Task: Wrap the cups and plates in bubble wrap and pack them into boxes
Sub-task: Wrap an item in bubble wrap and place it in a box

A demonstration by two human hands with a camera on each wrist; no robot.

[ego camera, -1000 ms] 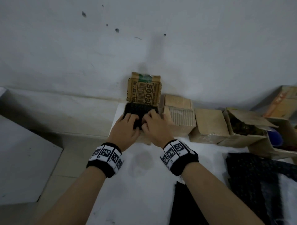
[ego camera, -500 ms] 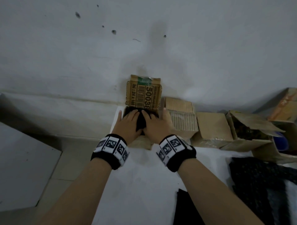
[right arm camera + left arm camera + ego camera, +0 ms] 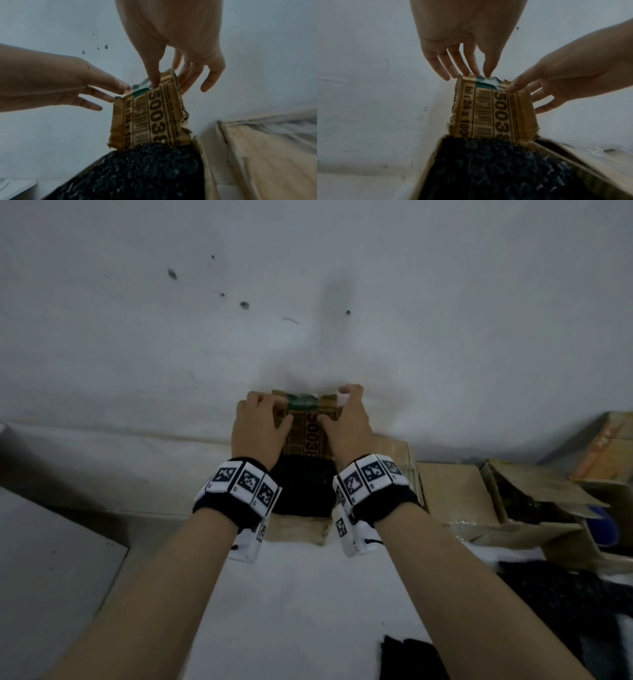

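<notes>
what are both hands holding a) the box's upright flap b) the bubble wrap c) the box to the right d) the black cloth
a: the left hand and right hand both grip the top edge of the flap, which stands above the bubble wrap in the box.

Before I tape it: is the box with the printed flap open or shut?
Open. The printed flap stands upright, and black bubble wrap shows inside the box.

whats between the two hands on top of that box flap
A patch of green tape on the flap's top edge, between the left hand and right hand holding it; clearest in the head view.
</notes>
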